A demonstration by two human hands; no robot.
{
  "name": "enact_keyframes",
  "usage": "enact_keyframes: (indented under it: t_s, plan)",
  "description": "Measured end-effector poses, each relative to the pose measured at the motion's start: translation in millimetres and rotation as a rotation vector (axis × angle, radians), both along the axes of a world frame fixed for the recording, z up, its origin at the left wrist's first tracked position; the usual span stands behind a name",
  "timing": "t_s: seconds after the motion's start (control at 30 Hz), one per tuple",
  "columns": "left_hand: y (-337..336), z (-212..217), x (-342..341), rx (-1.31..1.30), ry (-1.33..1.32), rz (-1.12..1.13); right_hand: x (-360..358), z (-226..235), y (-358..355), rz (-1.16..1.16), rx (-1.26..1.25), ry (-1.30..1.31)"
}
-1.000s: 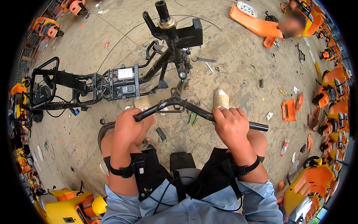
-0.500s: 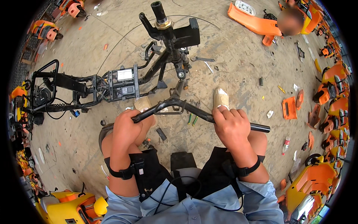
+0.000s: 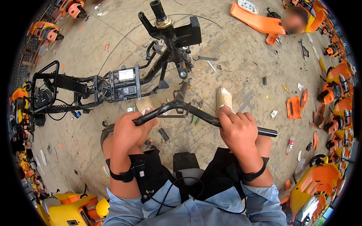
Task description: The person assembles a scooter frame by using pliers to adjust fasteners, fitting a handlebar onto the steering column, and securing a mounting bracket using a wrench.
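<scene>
A black scooter handlebar lies across in front of me, above my knees. My left hand is closed round its left end, and my right hand grips it toward the right, with a bare length of tube sticking out past the fist. A short stem rises from the bar's middle, with a small bracket under it. Just beyond stands a stripped black scooter frame, stretching off to the left. Its upright steering column carries a brass-coloured ring near the top; a visible gap separates column and stem.
On the floor lie a wrench, a smaller spanner and green-handled pliers. Orange panels and a plastic bottle are at right. Yellow and orange scooters line both sides. A person is at the far right.
The handlebar has shifted slightly to the right, its right end dipping a little nearer to me. My right hand has moved with it; both hands keep their grip.
</scene>
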State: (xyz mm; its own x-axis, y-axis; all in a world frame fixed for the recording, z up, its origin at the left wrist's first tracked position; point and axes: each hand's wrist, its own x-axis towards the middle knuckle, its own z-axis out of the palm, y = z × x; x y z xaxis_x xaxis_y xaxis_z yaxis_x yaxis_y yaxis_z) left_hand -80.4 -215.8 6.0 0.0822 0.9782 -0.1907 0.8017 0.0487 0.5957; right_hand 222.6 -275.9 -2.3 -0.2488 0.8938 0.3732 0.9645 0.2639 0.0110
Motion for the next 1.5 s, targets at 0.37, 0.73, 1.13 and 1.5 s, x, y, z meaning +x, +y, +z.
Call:
enact_keyframes:
  t_s: [0.37, 0.73, 1.13, 1.5]
  plan:
    - [5.8, -17.9, -11.0, -0.147, 0.018, -0.073, 10.0, -17.2, 1.2, 0.021, -0.106, 0.087]
    - [-1.7, -9.1, -2.2, 0.327, 0.229, -0.183, 27.3, -71.2, 14.5, 0.151, -0.708, 0.281]
    - [-0.8, -20.6, -1.6, 0.481, 0.404, -0.549, 33.8, -97.9, 21.0, -0.083, -0.786, 0.489]
    - [-16.2, -21.0, 18.6, 0.613, 0.368, -0.799, 17.6, -115.2, 41.0, -0.369, -0.637, 0.786]
